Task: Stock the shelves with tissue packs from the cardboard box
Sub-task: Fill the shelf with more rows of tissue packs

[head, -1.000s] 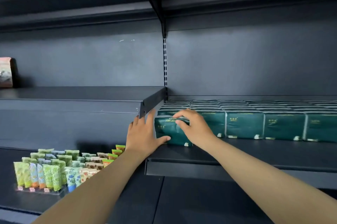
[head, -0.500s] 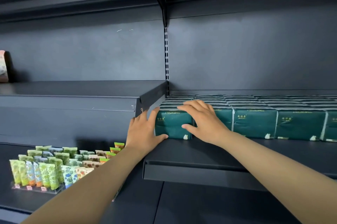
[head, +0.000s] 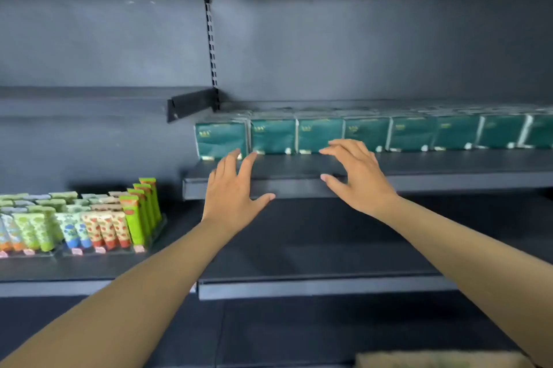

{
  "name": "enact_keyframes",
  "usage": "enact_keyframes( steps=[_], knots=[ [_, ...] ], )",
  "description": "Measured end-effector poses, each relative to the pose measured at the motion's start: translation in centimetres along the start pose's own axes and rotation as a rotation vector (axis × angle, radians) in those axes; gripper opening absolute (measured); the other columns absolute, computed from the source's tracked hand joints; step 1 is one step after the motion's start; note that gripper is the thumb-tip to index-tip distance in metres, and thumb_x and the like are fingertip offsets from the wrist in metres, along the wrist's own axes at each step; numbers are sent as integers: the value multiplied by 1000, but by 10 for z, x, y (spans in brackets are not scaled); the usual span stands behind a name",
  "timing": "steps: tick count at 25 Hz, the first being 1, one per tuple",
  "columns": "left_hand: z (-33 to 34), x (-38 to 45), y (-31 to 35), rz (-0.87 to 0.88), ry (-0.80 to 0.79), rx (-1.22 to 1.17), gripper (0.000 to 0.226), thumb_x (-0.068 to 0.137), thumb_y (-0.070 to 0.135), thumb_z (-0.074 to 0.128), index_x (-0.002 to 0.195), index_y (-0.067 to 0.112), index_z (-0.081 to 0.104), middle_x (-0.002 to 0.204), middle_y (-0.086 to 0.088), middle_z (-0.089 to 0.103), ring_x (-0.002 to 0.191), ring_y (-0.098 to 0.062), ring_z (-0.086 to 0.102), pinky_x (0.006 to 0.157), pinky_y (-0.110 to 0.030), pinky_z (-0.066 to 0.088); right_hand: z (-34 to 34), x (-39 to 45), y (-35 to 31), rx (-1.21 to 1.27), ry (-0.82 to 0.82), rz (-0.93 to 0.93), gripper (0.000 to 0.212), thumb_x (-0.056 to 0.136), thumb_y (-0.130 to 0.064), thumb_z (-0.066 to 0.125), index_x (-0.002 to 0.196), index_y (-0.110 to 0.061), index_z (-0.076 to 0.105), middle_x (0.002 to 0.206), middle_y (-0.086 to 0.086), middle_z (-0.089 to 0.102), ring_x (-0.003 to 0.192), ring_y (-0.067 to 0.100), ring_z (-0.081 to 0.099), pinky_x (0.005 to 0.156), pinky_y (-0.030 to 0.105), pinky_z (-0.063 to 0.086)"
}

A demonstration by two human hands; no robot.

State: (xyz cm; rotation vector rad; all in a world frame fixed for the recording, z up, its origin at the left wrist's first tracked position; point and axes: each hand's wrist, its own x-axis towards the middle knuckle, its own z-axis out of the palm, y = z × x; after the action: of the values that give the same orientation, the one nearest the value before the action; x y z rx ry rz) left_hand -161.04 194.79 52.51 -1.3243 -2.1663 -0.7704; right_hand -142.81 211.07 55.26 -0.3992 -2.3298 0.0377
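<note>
A row of dark green tissue packs (head: 368, 132) lines the back of the dark shelf (head: 419, 179) on the right. The leftmost pack (head: 220, 140) stands at the shelf's left end. My left hand (head: 233, 194) hovers in front of the shelf edge below that pack, fingers spread, holding nothing. My right hand (head: 357, 176) is also off the packs, fingers apart and curved, just in front of the shelf lip. A strip of the cardboard box (head: 440, 360) shows at the bottom right edge.
Several colourful tubes (head: 98, 224) stand in clear trays on the lower left shelf (head: 89, 280). A shelf bracket (head: 191, 104) juts out above the leftmost pack. A wide dark lower shelf (head: 314, 286) lies under my arms.
Both hands have let go of the leftmost tissue pack and drawn back toward me. The view has tilted down, so the lower shelves and the box edge now show.
</note>
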Motion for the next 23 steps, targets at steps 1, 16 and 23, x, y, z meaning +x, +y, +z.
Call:
enact_keyframes(
  steps=[1,16,23],
  knots=[
    [6,-17,14,13,-28,-27,85,79,54,66,147,19,28,151,-12,24,139,-28,21,110,-40,22,-8,-23,5,-10,-13,18,42,88,-26,62,127,-19,52,135,-1,44,129,17,32,103,32,20],
    [222,-295,212,-148,-712,-155,73,90,57,48,150,29,16,156,-4,11,143,-23,14,112,-39,21,-6,-387,190,30,-413,490,42,88,-28,62,127,-20,51,128,-1,51,123,17,42,99,28,33],
    [345,-400,259,-315,-795,14,71,86,61,37,144,20,32,154,-11,25,137,-33,32,104,-49,37,76,-562,271,377,-746,664,35,86,-26,66,120,-28,57,115,-16,48,120,8,41,94,11,24]
  ],
)
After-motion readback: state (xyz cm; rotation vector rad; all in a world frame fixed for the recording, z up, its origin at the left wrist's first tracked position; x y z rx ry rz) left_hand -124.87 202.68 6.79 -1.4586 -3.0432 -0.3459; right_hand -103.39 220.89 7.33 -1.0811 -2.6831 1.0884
